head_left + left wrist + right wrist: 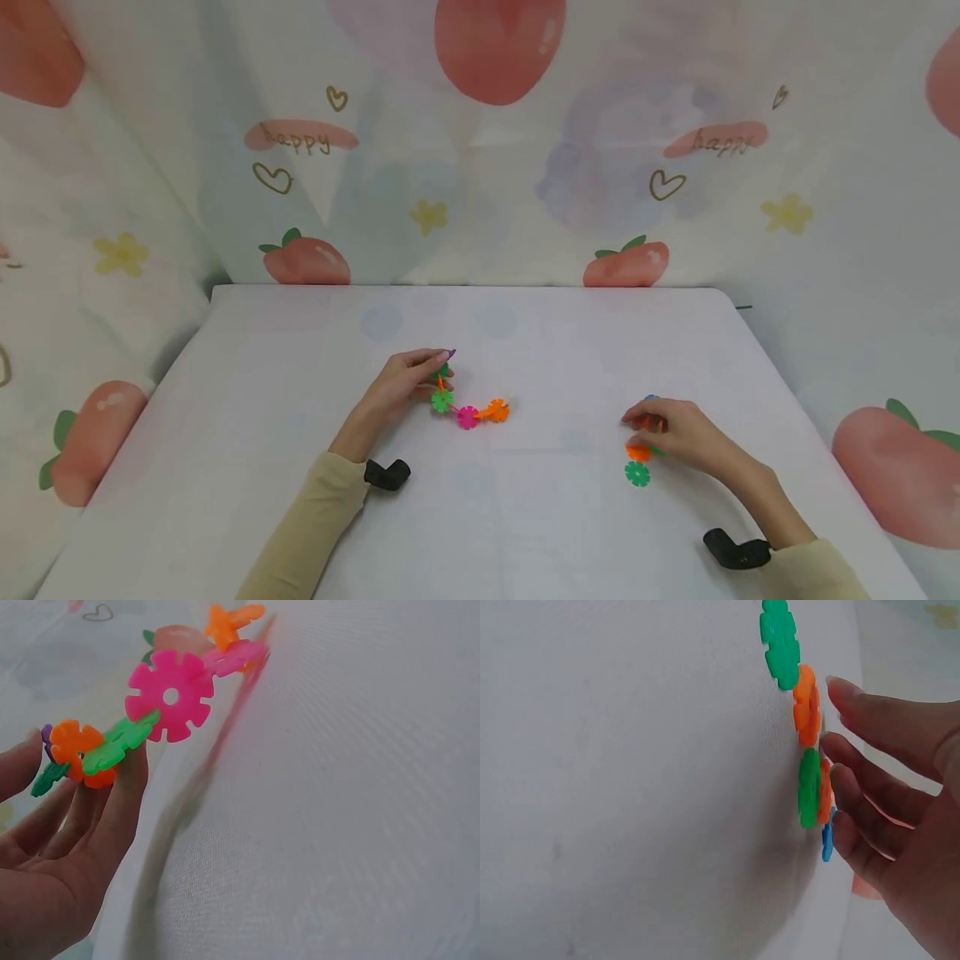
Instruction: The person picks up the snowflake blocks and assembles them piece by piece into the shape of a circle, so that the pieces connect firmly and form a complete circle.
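Observation:
My left hand (396, 390) pinches one end of a chain of interlocking plastic snowflake discs, thumb on a purple disc (48, 741). From there the chain runs through dark green, orange (73, 740), light green (121, 742) and pink (171, 696) discs to an orange end (497, 410). On the right, my right hand (688, 429) hovers with loosely bent fingers over a small group of discs lying on the table. That group has a dark green disc (637, 474), an orange one (807, 705), a light green one (809, 787), another orange (825, 791) and a blue one (827, 838).
A white cloth covers the table (525, 517). Behind it and at both sides hang printed cloth walls (495, 183) with fruit and hearts. Each wrist wears a black camera mount (387, 475).

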The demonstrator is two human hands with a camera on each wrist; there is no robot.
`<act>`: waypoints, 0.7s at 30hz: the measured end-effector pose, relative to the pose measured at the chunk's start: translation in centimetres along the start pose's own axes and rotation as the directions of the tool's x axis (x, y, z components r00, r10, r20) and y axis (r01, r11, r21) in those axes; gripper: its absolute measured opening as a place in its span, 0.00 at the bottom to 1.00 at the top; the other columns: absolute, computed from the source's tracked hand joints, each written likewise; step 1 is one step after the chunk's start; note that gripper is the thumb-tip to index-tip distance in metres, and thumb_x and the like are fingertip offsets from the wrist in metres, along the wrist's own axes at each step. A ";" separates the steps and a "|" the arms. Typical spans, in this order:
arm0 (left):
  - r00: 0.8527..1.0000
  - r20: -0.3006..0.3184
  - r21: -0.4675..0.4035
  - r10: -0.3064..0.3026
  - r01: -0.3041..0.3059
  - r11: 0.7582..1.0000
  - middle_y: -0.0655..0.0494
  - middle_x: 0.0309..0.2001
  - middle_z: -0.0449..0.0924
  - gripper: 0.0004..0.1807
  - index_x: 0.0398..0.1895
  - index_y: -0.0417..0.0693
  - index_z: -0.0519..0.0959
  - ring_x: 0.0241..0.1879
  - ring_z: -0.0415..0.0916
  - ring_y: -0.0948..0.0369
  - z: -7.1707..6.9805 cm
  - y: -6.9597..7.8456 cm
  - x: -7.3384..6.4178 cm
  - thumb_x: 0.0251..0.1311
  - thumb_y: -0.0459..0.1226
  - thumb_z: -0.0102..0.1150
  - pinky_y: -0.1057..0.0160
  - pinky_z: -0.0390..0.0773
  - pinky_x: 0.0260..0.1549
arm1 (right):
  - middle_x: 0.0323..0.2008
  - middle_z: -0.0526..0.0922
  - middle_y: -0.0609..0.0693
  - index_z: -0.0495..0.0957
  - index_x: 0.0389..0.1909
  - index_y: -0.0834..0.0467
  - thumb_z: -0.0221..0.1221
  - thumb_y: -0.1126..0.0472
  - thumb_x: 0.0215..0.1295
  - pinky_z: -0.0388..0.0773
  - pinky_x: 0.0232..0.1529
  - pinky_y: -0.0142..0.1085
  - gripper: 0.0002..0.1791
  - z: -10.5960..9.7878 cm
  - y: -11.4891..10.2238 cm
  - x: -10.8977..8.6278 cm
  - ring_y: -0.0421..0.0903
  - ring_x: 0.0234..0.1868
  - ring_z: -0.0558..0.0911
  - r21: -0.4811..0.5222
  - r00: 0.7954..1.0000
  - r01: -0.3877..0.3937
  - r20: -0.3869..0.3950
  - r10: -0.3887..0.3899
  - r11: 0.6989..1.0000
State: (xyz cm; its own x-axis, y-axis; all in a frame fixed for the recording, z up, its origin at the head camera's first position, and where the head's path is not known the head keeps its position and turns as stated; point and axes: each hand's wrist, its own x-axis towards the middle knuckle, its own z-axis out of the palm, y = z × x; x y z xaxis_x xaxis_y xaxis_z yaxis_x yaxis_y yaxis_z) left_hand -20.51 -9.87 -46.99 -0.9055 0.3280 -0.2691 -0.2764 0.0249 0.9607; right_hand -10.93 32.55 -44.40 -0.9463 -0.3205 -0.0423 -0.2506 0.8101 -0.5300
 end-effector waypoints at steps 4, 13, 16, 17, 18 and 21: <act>1.000 -0.004 0.001 -0.003 0.003 1.000 0.49 0.42 0.85 0.25 0.65 0.34 0.76 0.37 0.86 0.60 -0.2 -0.1 0.0 0.74 0.43 0.59 0.64 0.87 0.45 | 0.36 0.83 0.43 0.86 0.43 0.58 0.77 0.62 0.53 0.76 0.35 0.29 0.17 -0.2 0.4 -0.3 0.38 0.34 0.74 -0.011 0.998 -0.017 0.056 0.018 1.000; 1.000 0.008 0.010 -0.012 0.012 1.000 0.38 0.49 0.85 0.26 0.66 0.32 0.76 0.37 0.86 0.61 -0.2 -0.4 -0.2 0.74 0.43 0.59 0.63 0.87 0.46 | 0.31 0.80 0.41 0.84 0.34 0.56 0.77 0.63 0.52 0.73 0.31 0.30 0.12 0.1 1.1 -0.6 0.35 0.30 0.71 -0.015 0.997 0.018 0.079 -0.016 1.000; 1.000 0.014 0.019 -0.011 0.011 1.000 0.37 0.50 0.84 0.26 0.66 0.32 0.75 0.37 0.85 0.61 -0.2 -0.3 -0.2 0.75 0.43 0.58 0.64 0.86 0.47 | 0.31 0.80 0.41 0.84 0.37 0.56 0.76 0.63 0.54 0.74 0.32 0.29 0.12 0.1 1.1 -0.7 0.34 0.31 0.71 -0.014 0.996 -0.005 0.085 0.006 1.000; 1.000 0.013 0.021 -0.012 0.011 1.000 0.37 0.50 0.84 0.26 0.66 0.32 0.75 0.38 0.85 0.61 -0.2 -0.3 -0.2 0.75 0.43 0.58 0.64 0.86 0.47 | 0.32 0.80 0.41 0.84 0.38 0.56 0.76 0.63 0.54 0.74 0.33 0.29 0.12 0.0 1.1 -0.7 0.34 0.31 0.71 -0.011 0.996 -0.010 0.087 0.011 1.000; 1.000 0.013 0.026 -0.010 0.010 1.000 0.37 0.50 0.84 0.26 0.66 0.32 0.75 0.38 0.85 0.61 -0.3 -0.2 -0.1 0.75 0.43 0.57 0.64 0.86 0.47 | 0.32 0.81 0.41 0.85 0.39 0.57 0.76 0.63 0.54 0.75 0.33 0.29 0.12 0.0 1.0 -0.8 0.34 0.32 0.72 -0.008 0.996 -0.016 0.088 0.016 1.000; 1.000 0.009 0.038 -0.007 0.007 0.999 0.38 0.50 0.85 0.25 0.66 0.32 0.76 0.39 0.85 0.61 -0.3 -0.1 -0.2 0.76 0.42 0.57 0.65 0.86 0.46 | 0.33 0.82 0.41 0.85 0.39 0.57 0.75 0.64 0.54 0.76 0.35 0.30 0.12 -0.2 1.1 -0.8 0.34 0.32 0.73 -0.001 0.995 -0.013 0.094 0.013 1.000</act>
State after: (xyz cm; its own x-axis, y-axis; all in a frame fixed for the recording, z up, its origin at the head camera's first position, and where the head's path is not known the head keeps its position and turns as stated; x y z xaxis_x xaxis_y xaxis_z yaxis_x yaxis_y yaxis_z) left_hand -20.42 -10.18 -47.10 -0.9006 0.3364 -0.2753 -0.2700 0.0634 0.9608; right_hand -10.50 33.78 -44.75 -0.9260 -0.3550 -0.1286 -0.2390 0.8148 -0.5282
